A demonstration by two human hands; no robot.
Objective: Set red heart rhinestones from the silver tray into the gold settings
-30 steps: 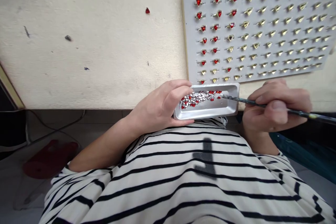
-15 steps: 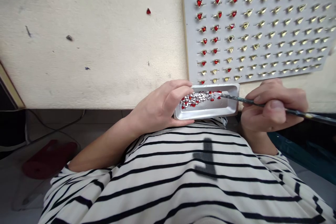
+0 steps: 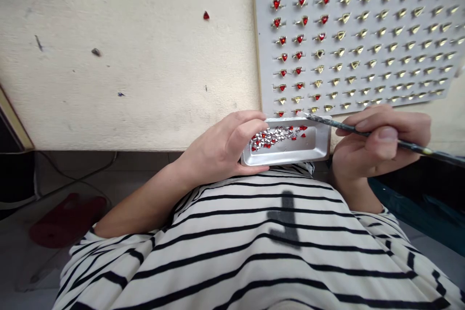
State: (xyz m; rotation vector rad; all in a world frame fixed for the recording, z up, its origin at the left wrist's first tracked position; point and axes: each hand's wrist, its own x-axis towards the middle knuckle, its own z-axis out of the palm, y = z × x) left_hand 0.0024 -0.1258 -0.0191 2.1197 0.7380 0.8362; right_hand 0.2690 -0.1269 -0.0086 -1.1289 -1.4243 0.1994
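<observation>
My left hand (image 3: 220, 147) grips the left end of a small white tray (image 3: 319, 150), with the thumb along the near side and fingers over the far rim. Inside lie many tiny triangular stones (image 3: 274, 137), some red side up, others silver. A thin dark stick with a pale tip (image 3: 339, 127) is pinched in my right hand (image 3: 381, 143). Its tip is just past the tray's far rim, beside a ring (image 3: 298, 112) in the front row that shows red. That ring sits in a grey display board (image 3: 267, 99).
Rows of gold rings (image 3: 363, 34) fill the board; those in the left columns mostly hold red stones. A loose red stone (image 3: 206, 15) and small dark bits (image 3: 96, 52) lie on the pale table (image 3: 156, 82). The table's near edge runs along my body.
My right hand has lifted the stick's tip out of the tray and away from me, to the board's front row. One ring there now shows red. My left hand and the tray stay put.
</observation>
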